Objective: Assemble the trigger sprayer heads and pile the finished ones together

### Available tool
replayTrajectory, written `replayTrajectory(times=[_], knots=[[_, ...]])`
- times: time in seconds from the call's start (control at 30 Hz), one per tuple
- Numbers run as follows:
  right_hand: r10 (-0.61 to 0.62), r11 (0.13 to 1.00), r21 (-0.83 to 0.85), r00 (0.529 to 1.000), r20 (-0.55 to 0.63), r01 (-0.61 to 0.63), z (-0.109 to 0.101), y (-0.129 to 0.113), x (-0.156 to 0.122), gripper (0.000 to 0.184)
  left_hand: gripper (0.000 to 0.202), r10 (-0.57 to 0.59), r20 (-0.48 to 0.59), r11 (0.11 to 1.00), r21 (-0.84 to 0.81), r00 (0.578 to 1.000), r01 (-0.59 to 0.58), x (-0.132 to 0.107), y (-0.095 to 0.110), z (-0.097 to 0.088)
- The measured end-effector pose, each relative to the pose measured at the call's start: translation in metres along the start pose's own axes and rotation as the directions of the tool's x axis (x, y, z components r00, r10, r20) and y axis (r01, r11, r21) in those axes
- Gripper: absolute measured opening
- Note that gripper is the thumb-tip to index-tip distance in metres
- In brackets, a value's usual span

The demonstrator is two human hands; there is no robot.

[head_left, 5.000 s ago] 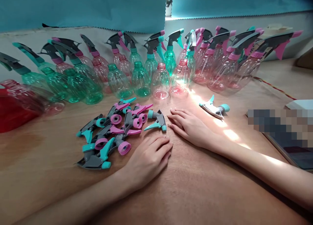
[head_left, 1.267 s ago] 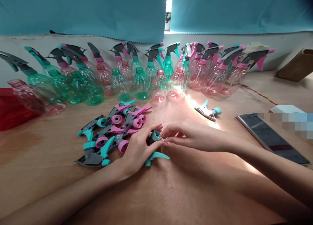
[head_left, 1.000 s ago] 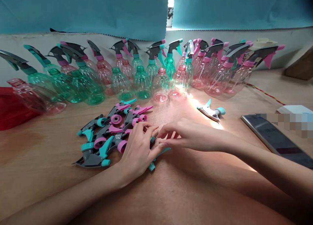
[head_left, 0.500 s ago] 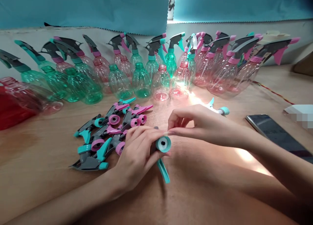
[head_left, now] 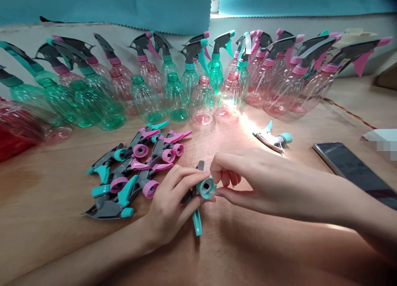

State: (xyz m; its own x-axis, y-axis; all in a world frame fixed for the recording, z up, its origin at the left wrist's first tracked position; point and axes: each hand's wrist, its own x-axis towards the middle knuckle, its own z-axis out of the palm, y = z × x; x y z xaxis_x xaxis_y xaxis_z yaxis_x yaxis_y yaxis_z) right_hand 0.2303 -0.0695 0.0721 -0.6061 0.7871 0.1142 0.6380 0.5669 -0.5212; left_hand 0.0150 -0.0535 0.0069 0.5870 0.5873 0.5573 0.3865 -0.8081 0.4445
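My left hand (head_left: 173, 199) is closed around a grey trigger spray head (head_left: 197, 219) with a teal trigger and collar. Its round collar (head_left: 207, 187) faces up toward me, showing a white inside with a dark hole. At the collar's right edge, my right hand (head_left: 242, 176) has thumb and index finger bent against the rim; its other fingers are curled in. Left of my hands lies a pile of grey spray heads (head_left: 150, 189) with pink or teal parts. A single white-and-teal spray head (head_left: 273, 138) rests beyond my right hand.
Green bottles (head_left: 176, 99) and pink bottles (head_left: 203, 104) without tops stand behind the pile. Several bottles with spray heads (head_left: 300, 79) line the wall. A phone (head_left: 350, 166) lies at the right, and something red (head_left: 15, 137) sits at the left edge.
My right hand has come down and against the collar's right side. The held spray head has tilted slightly, its trigger swinging left. The view has shifted a little.
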Motion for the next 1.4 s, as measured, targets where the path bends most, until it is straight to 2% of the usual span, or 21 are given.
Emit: replayTrajectory(times=[0.17,0.3,0.5,0.73,0.9,1.03,1.23,1.4], knots=[[-0.001,0.995,0.096,1.000,0.019,-0.001,0.008,0.003,0.007,0.008,0.026,-0.101,-0.006,0.992,-0.072,0.995,0.100,0.000,-0.002,0.002],[0.000,0.986,0.168,0.999,-0.033,0.005,0.015,0.001,0.013,0.009,0.021,-0.158,-0.020,0.981,-0.119,0.987,0.154,0.000,-0.004,0.003],[0.138,0.926,0.366,0.986,-0.098,-0.093,0.031,0.003,0.022,0.016,0.023,-0.223,-0.022,0.966,-0.139,0.975,0.218,-0.001,-0.006,0.005],[0.295,0.805,0.546,0.955,-0.026,-0.233,0.037,0.006,0.023,0.029,0.018,-0.178,-0.088,0.975,-0.153,0.980,0.163,-0.001,-0.006,0.006],[0.355,0.831,0.468,0.934,-0.030,-0.301,0.038,0.002,0.022,0.033,0.019,-0.144,-0.122,0.986,-0.101,0.982,0.132,-0.001,-0.006,0.006],[0.312,0.872,0.421,0.946,-0.085,-0.250,0.043,-0.005,0.020,0.041,0.022,-0.065,-0.120,0.995,-0.085,0.991,0.055,-0.001,-0.006,0.005],[0.289,0.942,0.206,0.952,-0.101,-0.265,0.044,-0.017,0.018,0.044,0.029,-0.081,-0.080,0.990,-0.124,0.994,0.071,0.001,-0.004,0.005],[0.270,0.953,0.168,0.960,-0.080,-0.254,0.042,-0.019,0.018,0.044,0.027,-0.074,-0.079,0.993,-0.101,0.994,0.066,0.001,-0.004,0.005]])
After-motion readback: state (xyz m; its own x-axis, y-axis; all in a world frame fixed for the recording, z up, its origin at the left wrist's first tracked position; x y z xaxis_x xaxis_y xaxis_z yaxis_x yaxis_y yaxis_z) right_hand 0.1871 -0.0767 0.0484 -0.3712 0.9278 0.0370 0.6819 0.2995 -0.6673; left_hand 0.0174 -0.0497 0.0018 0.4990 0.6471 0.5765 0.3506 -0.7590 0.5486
